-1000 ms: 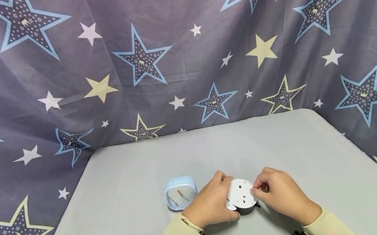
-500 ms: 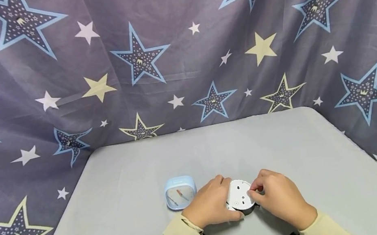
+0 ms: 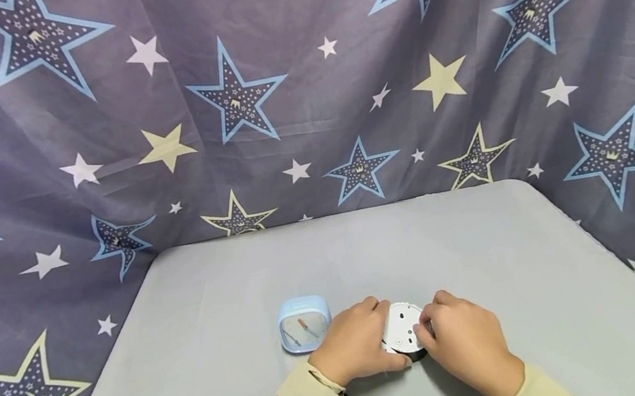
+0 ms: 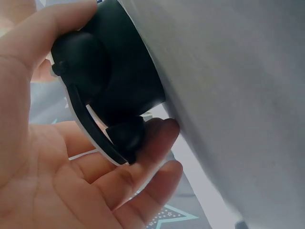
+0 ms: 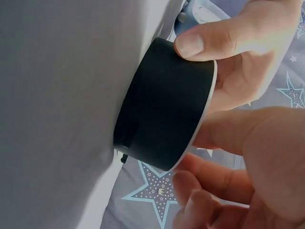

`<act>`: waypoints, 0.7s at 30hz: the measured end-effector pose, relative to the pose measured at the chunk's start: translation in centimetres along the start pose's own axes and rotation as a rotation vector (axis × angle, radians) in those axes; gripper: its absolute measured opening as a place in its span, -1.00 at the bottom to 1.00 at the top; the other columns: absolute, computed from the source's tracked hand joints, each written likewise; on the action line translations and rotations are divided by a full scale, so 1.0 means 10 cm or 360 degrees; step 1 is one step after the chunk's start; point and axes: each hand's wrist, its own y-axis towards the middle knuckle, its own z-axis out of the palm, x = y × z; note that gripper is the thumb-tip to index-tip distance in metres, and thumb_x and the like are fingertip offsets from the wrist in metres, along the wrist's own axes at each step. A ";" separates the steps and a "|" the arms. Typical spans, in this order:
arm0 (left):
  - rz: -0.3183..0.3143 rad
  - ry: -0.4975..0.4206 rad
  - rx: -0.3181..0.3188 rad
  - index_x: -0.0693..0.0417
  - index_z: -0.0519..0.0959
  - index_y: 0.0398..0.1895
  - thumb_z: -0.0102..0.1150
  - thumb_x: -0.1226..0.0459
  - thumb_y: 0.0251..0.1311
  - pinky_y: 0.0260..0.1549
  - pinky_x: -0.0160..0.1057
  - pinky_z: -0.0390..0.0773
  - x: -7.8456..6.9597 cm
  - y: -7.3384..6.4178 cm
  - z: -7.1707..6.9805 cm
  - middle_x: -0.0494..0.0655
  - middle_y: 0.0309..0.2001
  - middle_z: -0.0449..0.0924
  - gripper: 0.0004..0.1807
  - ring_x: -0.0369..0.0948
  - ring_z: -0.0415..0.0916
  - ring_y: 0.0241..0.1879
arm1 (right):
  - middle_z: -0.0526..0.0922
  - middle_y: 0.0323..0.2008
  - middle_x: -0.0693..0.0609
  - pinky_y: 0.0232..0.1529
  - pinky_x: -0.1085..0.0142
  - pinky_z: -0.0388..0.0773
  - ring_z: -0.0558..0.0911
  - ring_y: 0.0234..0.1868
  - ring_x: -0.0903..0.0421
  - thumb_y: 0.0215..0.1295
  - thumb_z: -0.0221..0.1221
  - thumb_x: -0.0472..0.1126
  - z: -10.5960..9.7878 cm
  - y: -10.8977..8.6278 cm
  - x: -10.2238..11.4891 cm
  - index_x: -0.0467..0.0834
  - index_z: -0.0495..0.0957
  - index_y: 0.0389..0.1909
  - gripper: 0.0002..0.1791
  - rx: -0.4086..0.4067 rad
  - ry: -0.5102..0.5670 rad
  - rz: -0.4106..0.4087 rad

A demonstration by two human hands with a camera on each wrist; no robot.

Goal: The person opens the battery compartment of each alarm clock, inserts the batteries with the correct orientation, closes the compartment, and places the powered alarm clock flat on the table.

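Note:
A black twin-bell alarm clock [image 3: 401, 329] with a white back panel lies face down on the grey-covered table, back upward. My left hand [image 3: 356, 343] grips it from the left, thumb on the near side and fingers over the far side. In the left wrist view its black bell [image 4: 81, 59] and handle [image 4: 88, 121] sit within that hand. My right hand [image 3: 467, 340] has curled fingers, with thumb and forefinger pinched together at the right part of the white back. In the right wrist view those fingertips [image 5: 183, 164] meet the clock's white rim; what they pinch is hidden.
A light blue square alarm clock [image 3: 304, 325] stands just left of my left hand, its dial facing me. The grey tabletop [image 3: 326, 252] ends at a star-patterned curtain [image 3: 300, 90] behind it and at both sides.
My right hand has shifted left and inward over the white back, from its right edge, and has turned slightly. My left hand keeps its grip, and the black clock stays nearly in place.

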 end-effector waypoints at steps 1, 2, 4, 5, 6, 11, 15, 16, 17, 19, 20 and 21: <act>0.0000 0.0007 -0.0006 0.06 0.63 0.05 0.53 -0.28 -0.25 -0.51 -0.33 0.44 0.00 0.00 0.00 -0.22 -0.26 0.56 -0.16 -0.34 0.41 -0.45 | 0.49 -0.52 0.21 -0.66 0.30 0.34 0.39 -0.64 0.26 0.05 0.40 -0.11 0.00 0.00 0.01 0.05 0.65 -0.62 -0.85 -0.0007 -0.0003 -0.0007; -0.0002 0.0016 -0.0012 0.06 0.63 0.05 0.53 -0.28 -0.26 -0.52 -0.32 0.44 0.00 -0.01 0.00 -0.21 -0.26 0.56 -0.15 -0.34 0.41 -0.45 | 0.49 -0.53 0.21 -0.66 0.29 0.34 0.39 -0.64 0.26 0.04 0.40 -0.11 0.01 -0.01 0.01 0.05 0.64 -0.62 -0.85 -0.0014 -0.0006 -0.0009; -0.0004 0.0036 -0.0028 0.06 0.64 0.04 0.53 -0.29 -0.28 -0.52 -0.30 0.46 -0.01 -0.01 0.00 -0.21 -0.26 0.58 -0.15 -0.33 0.43 -0.45 | 0.49 -0.52 0.20 -0.65 0.28 0.34 0.39 -0.64 0.24 0.04 0.41 -0.11 0.02 -0.01 0.02 0.05 0.63 -0.62 -0.84 -0.0022 -0.0008 -0.0011; -0.0005 0.0043 -0.0035 0.06 0.64 0.04 0.54 -0.29 -0.28 -0.52 -0.30 0.46 -0.01 -0.01 0.01 -0.21 -0.26 0.58 -0.15 -0.32 0.44 -0.45 | 0.48 -0.52 0.20 -0.65 0.27 0.34 0.39 -0.64 0.24 0.04 0.41 -0.11 0.02 -0.01 0.02 0.05 0.63 -0.61 -0.84 -0.0018 -0.0006 -0.0007; -0.0006 0.0045 -0.0039 0.06 0.64 0.03 0.54 -0.29 -0.29 -0.52 -0.29 0.46 -0.01 -0.01 0.01 -0.20 -0.26 0.59 -0.15 -0.31 0.45 -0.45 | 0.48 -0.52 0.20 -0.65 0.27 0.34 0.39 -0.64 0.24 0.04 0.41 -0.11 0.03 -0.01 0.02 0.05 0.62 -0.61 -0.84 -0.0010 -0.0002 0.0000; -0.0001 0.0062 -0.0026 0.07 0.64 0.02 0.54 -0.29 -0.29 -0.51 -0.27 0.49 -0.03 -0.02 0.03 -0.19 -0.25 0.61 -0.15 -0.29 0.48 -0.44 | 0.48 -0.53 0.20 -0.63 0.26 0.35 0.40 -0.65 0.23 0.02 0.41 -0.11 0.05 -0.03 0.02 0.05 0.61 -0.61 -0.84 0.0023 0.0024 0.0035; -0.0003 0.0072 -0.0028 0.07 0.64 0.01 0.55 -0.30 -0.30 -0.51 -0.28 0.49 -0.03 -0.01 0.03 -0.19 -0.26 0.60 -0.14 -0.29 0.48 -0.45 | 0.49 -0.53 0.20 -0.64 0.25 0.34 0.39 -0.66 0.21 0.05 0.39 -0.10 0.04 -0.02 0.04 0.05 0.60 -0.61 -0.83 0.0059 0.0027 0.0063; -0.0005 0.0076 -0.0034 0.06 0.64 0.00 0.55 -0.30 -0.31 -0.52 -0.27 0.48 -0.02 -0.01 0.03 -0.19 -0.27 0.60 -0.15 -0.29 0.47 -0.46 | 0.48 -0.53 0.19 -0.64 0.24 0.33 0.39 -0.67 0.19 0.06 0.38 -0.09 0.03 -0.01 0.05 0.05 0.58 -0.60 -0.82 0.0080 0.0021 0.0074; -0.0008 0.0080 -0.0040 0.05 0.64 -0.01 0.55 -0.30 -0.31 -0.53 -0.27 0.48 -0.02 -0.01 0.03 -0.19 -0.27 0.59 -0.16 -0.29 0.46 -0.46 | 0.48 -0.53 0.19 -0.65 0.24 0.33 0.39 -0.67 0.18 0.08 0.37 -0.08 0.03 0.00 0.06 0.05 0.57 -0.60 -0.81 0.0104 0.0014 0.0086; -0.0009 0.0089 -0.0049 0.05 0.64 -0.01 0.56 -0.30 -0.32 -0.53 -0.27 0.47 -0.02 0.00 0.02 -0.20 -0.28 0.59 -0.15 -0.29 0.45 -0.47 | 0.46 -0.55 0.17 -0.66 0.22 0.31 0.38 -0.67 0.16 0.11 0.36 -0.06 0.01 0.03 0.08 0.04 0.54 -0.61 -0.78 0.0160 -0.0010 0.0105; -0.0008 0.0093 -0.0052 0.05 0.64 -0.01 0.56 -0.30 -0.32 -0.53 -0.27 0.47 -0.02 0.00 0.02 -0.20 -0.28 0.59 -0.15 -0.30 0.45 -0.48 | 0.45 -0.56 0.16 -0.67 0.20 0.30 0.37 -0.68 0.14 0.13 0.35 -0.04 0.01 0.04 0.09 0.02 0.52 -0.62 -0.75 0.0186 -0.0031 0.0107; -0.0006 0.0096 -0.0054 0.05 0.64 -0.01 0.56 -0.30 -0.33 -0.54 -0.27 0.47 -0.02 0.00 0.01 -0.20 -0.28 0.60 -0.15 -0.30 0.45 -0.48 | 0.44 -0.57 0.14 -0.68 0.19 0.29 0.36 -0.69 0.13 0.14 0.35 -0.03 0.00 0.05 0.10 0.00 0.50 -0.63 -0.72 0.0206 -0.0057 0.0102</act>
